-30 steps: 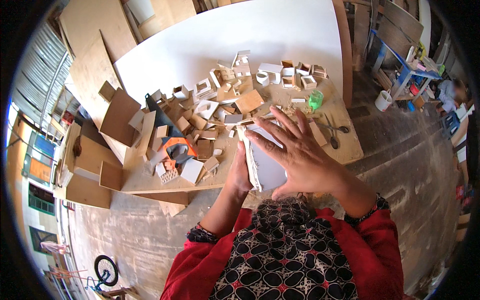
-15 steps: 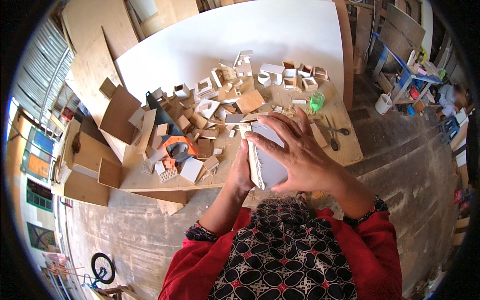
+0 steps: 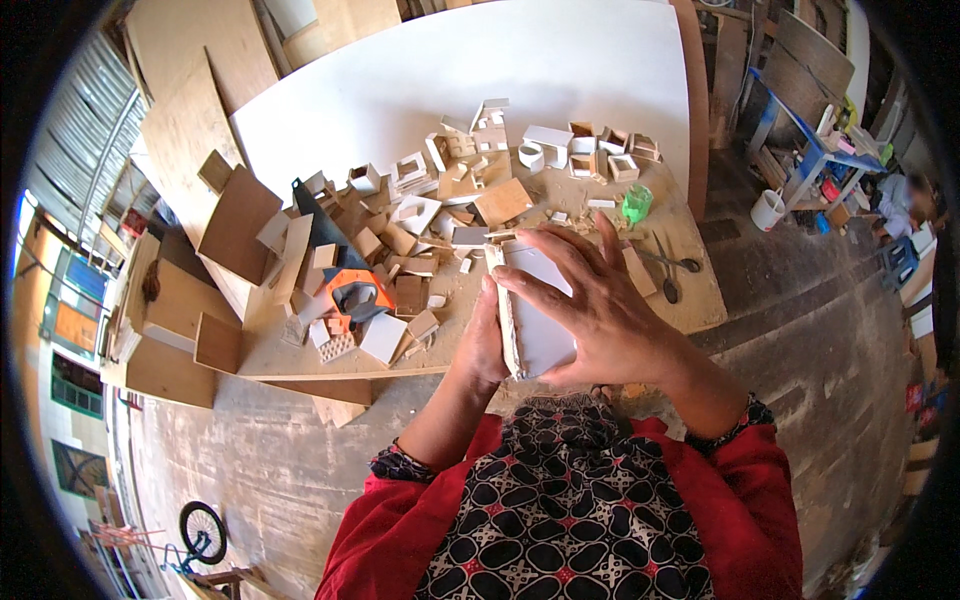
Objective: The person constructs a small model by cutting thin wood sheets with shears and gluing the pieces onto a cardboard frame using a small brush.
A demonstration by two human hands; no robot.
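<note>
Between my two hands, above the near edge of the table, is a small white-faced wooden box [image 3: 540,330] with a rough, pale edge along its left side. My left hand [image 3: 487,340] grips it from the left, with the fingers mostly hidden behind it. My right hand [image 3: 615,320] spans its top face, thumb at the near end and fingers bent over the far end and left edge. Just beyond the box lie wood offcuts [image 3: 503,202], and to the right of my right hand is a pair of scissors [image 3: 670,265].
On the wooden table [image 3: 690,300] lie a handsaw [image 3: 355,297] with an orange handle, a green plastic cup [image 3: 636,204] and several small wooden boxes [image 3: 600,150]. A white panel [image 3: 400,80] stands behind. At the far right, a person [image 3: 905,200] is near a blue table [image 3: 800,135].
The box has tilted slightly, and its rough left edge looks narrower now. Both hands keep nearly the same hold on it.
</note>
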